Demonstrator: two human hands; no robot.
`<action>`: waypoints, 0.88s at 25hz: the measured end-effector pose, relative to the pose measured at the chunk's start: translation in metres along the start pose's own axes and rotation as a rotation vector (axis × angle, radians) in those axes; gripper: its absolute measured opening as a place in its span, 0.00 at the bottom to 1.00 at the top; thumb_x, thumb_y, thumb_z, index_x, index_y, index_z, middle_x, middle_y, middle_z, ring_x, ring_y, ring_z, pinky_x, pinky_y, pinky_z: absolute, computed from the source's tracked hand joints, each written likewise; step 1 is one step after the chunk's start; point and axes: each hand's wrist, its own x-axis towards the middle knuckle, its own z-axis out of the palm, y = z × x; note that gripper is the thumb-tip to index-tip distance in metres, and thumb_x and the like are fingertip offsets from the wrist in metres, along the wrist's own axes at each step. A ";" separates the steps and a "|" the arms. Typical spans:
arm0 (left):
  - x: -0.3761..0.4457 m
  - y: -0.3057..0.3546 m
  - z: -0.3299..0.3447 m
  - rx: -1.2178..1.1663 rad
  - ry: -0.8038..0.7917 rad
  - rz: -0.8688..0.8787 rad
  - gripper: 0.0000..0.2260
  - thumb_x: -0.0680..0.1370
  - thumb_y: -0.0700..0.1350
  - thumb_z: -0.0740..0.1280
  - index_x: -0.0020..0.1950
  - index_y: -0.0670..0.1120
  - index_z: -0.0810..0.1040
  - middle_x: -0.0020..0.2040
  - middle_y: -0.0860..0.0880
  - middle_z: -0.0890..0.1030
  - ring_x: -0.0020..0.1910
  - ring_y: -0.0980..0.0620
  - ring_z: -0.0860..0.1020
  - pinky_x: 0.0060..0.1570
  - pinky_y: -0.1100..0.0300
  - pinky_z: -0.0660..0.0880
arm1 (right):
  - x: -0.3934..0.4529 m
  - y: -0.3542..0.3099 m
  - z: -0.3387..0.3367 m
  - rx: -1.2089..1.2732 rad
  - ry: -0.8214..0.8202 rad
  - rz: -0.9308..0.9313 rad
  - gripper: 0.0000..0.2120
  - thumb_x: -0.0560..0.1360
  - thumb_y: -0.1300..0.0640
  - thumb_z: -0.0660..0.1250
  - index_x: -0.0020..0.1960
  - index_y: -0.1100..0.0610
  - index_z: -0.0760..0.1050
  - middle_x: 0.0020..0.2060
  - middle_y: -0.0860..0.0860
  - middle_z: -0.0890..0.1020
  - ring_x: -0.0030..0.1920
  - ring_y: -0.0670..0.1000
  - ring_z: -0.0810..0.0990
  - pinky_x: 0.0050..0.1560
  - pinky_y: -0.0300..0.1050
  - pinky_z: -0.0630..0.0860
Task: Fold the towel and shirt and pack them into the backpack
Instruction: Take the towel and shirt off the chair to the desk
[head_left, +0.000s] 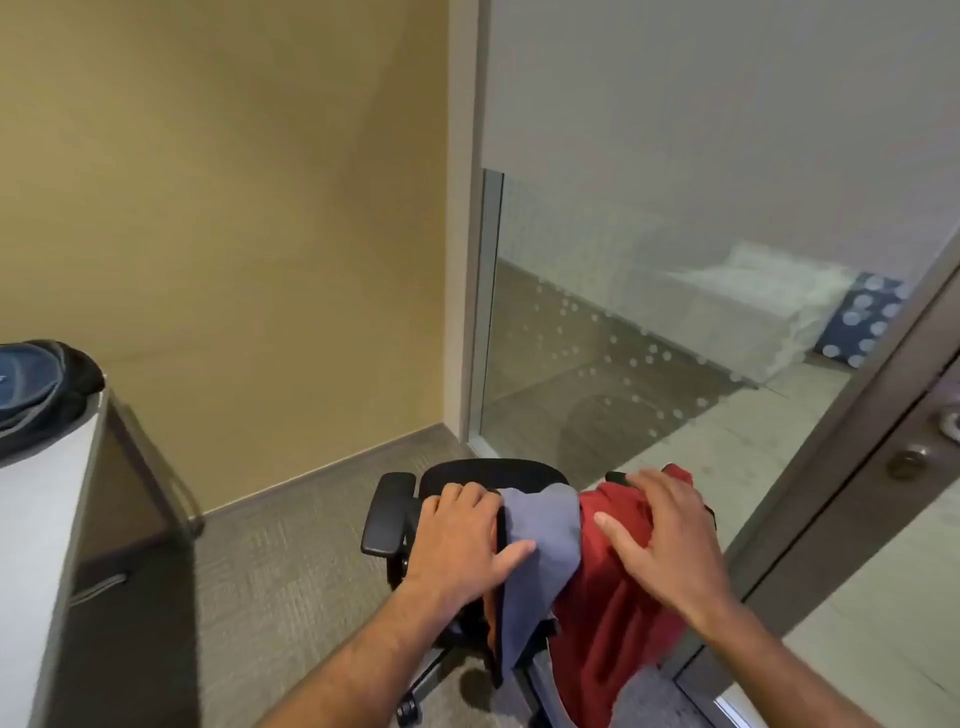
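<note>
Red shirt (618, 613) and grey-blue towel (540, 561) hung draped over the back of a black office chair (395, 514). The left hand (457, 540) lay flat, fingers spread, touching the towel's edge, gripping nothing. The right hand (660, 535) rested open on the shirt. The backpack (36, 389) sat on the white tabletop (41, 519), well apart.

there is one head-worn wide-angle view, looking forward and steeply down onto a black office chair (488, 514) close below. both forearms enter from the bottom edge toward the chair. left of the chair a white table (36, 519) cuts the frame edge; behind the chair stand a tan wall (234, 208) and glass partition (675, 312).
</note>
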 end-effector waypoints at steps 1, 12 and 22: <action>-0.007 0.000 0.001 -0.025 0.047 -0.013 0.27 0.72 0.71 0.56 0.59 0.54 0.74 0.55 0.55 0.75 0.56 0.52 0.71 0.56 0.54 0.69 | -0.015 0.003 0.003 0.074 0.090 0.021 0.25 0.69 0.39 0.72 0.59 0.53 0.77 0.58 0.49 0.79 0.60 0.52 0.73 0.62 0.53 0.71; -0.063 -0.013 0.069 -0.672 -0.191 -0.529 0.22 0.60 0.69 0.75 0.40 0.53 0.79 0.37 0.55 0.82 0.37 0.59 0.80 0.37 0.63 0.77 | -0.105 0.033 0.080 0.919 -0.003 1.078 0.29 0.56 0.62 0.81 0.53 0.63 0.75 0.46 0.57 0.83 0.46 0.56 0.80 0.48 0.48 0.72; -0.083 0.004 0.105 -0.824 -0.303 -0.521 0.10 0.72 0.47 0.76 0.33 0.51 0.78 0.27 0.57 0.80 0.24 0.64 0.74 0.28 0.67 0.70 | -0.111 0.018 0.104 0.999 -0.252 1.061 0.15 0.66 0.70 0.78 0.46 0.58 0.77 0.37 0.49 0.82 0.39 0.48 0.79 0.37 0.43 0.72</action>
